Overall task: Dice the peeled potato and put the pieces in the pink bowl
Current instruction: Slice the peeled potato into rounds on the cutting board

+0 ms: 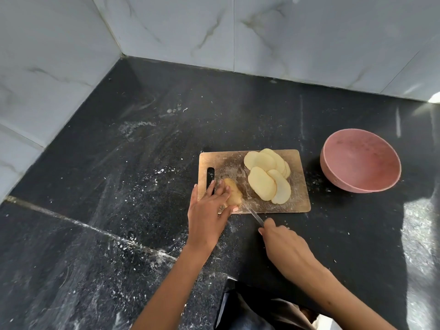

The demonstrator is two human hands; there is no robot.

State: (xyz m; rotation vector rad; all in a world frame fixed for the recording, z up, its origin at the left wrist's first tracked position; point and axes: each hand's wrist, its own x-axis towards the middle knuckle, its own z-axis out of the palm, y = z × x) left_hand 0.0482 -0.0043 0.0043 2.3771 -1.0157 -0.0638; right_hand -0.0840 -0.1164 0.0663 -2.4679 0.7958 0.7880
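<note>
A wooden cutting board point(228, 163) lies on the black counter. Several flat potato slices point(266, 179) are fanned out on its right half. On the board's near left part, my left hand point(209, 210) holds the remaining potato end piece point(234, 192), fingers over its left side and thumb at its near end. My right hand point(283, 244) grips the handle of a knife point(253, 214), whose blade reaches up to the right side of the end piece. The pink bowl point(338, 177) stands empty on the counter, right of the board.
The black stone counter point(142, 186) is dusted with white specks and smears. Marble-tiled walls point(309, 32) close it in at the back and on the left. The counter's near edge runs below my right arm.
</note>
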